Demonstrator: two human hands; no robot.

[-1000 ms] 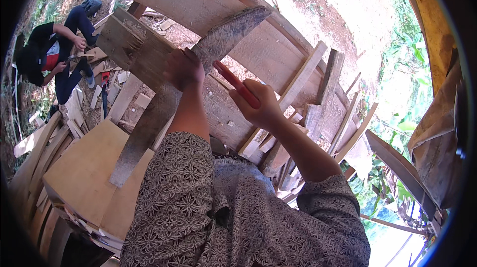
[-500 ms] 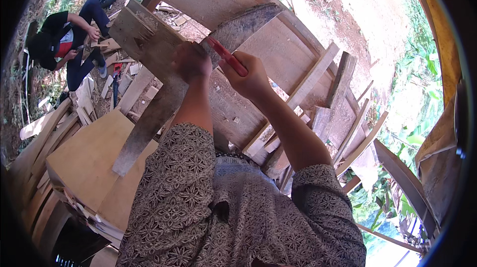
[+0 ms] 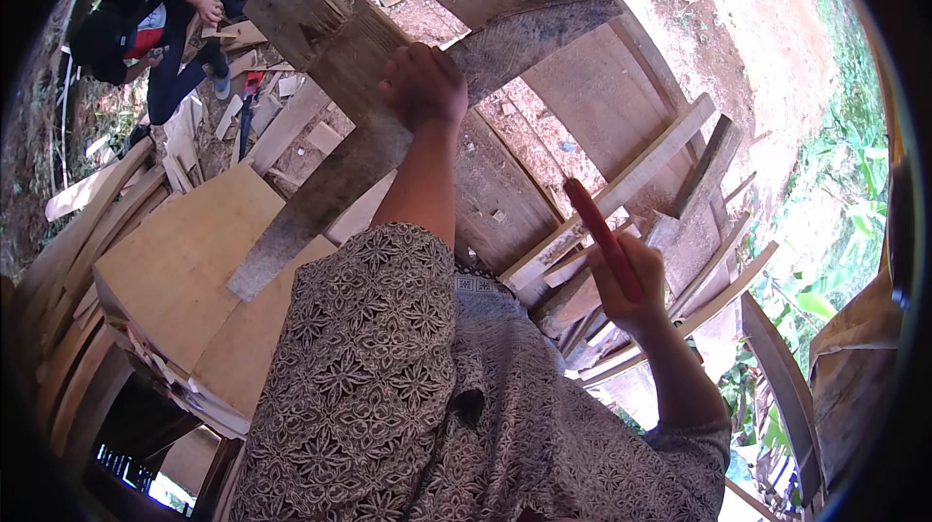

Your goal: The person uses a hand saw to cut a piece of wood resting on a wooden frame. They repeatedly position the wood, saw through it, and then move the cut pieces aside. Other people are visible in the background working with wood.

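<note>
At the far centre of the view, a long, weathered grey plank (image 3: 388,143) is gripped by the left hand (image 3: 422,85), whose fingers are clenched around it roughly at mid-length. The plank is held tilted, its far end reaching up and right over a broad wooden panel (image 3: 582,85), its near end slanting down and left over a stack of pale plywood sheets (image 3: 175,260). A thicker squared timber block (image 3: 311,12) is seen just beside the hand on the left, touching or crossing the plank; which of the two lies on top cannot be told.

Well apart, to the near right, a red pencil (image 3: 602,235) is grasped by the right hand (image 3: 631,284), the fingers closed round its lower part and the free end pointed up and left. Open room is left between the two hands, with only the panel's bare boards beneath. Past the right hand, loose slats (image 3: 660,158) are piled at angles, their edges jutting towards bare soil and green leaves at the right rim.

On the far left, another person (image 3: 146,27) in dark clothes is crouched among scattered offcuts, well clear of both hands. A patterned sleeve (image 3: 369,357) fills the near centre.
</note>
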